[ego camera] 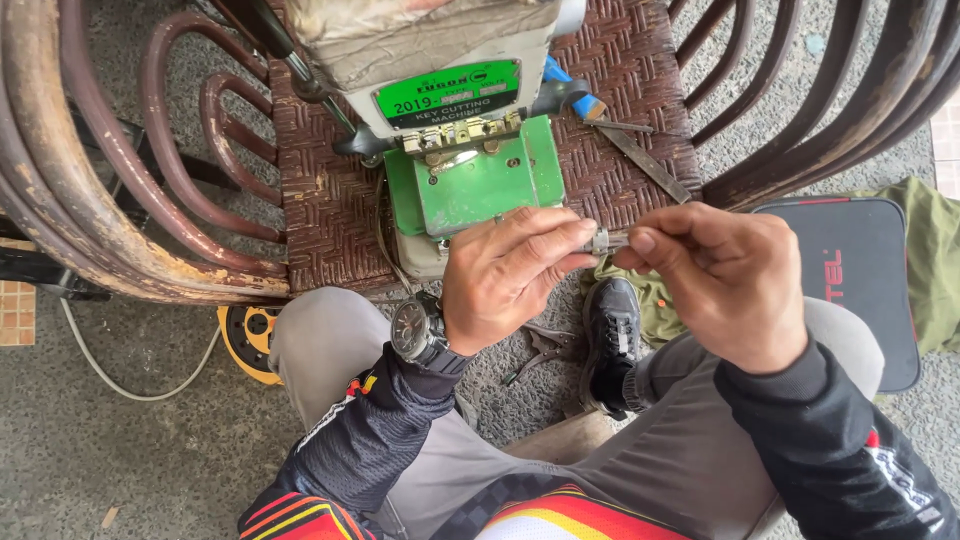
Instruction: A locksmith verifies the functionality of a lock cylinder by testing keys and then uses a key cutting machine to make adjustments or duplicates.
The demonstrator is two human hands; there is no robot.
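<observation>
Both hands meet in front of the green machine — the left hand and the right hand each pinch one end of a small metal key, fingers clenched on it. The key sits in the air between the fingertips, just below the machine's green base, above a black shoe. The machine stands on a woven chair seat — a blue-handled tool and a flat metal file lie beside it. A wristwatch is on the left wrist.
</observation>
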